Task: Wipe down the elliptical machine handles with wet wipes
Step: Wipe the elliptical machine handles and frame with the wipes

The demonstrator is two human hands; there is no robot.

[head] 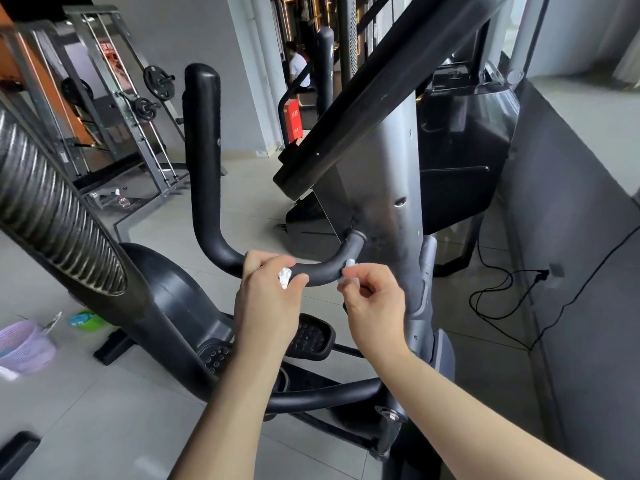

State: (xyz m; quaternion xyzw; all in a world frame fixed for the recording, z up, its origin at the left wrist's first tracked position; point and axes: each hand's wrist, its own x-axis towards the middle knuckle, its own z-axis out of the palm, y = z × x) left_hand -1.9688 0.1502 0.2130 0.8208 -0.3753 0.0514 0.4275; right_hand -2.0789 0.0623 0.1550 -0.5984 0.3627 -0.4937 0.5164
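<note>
A black padded handle (204,174) of the elliptical curves up from the silver centre column (388,188). My left hand (268,299) wraps over the low bend of the handle, with a crumpled white wipe (284,277) pinched between thumb and fingers. My right hand (375,299) is closed on a second white wipe (348,271) pressed against the handle close to where it joins the column. A thick ribbed moving arm (55,209) fills the left foreground.
On the floor at left stand a lilac basket (24,348) and a green wipe pack (85,320). Black pedals (311,336) lie below my hands. A black cable (502,292) trails at right along a grey wall. Weight racks and a person stand behind.
</note>
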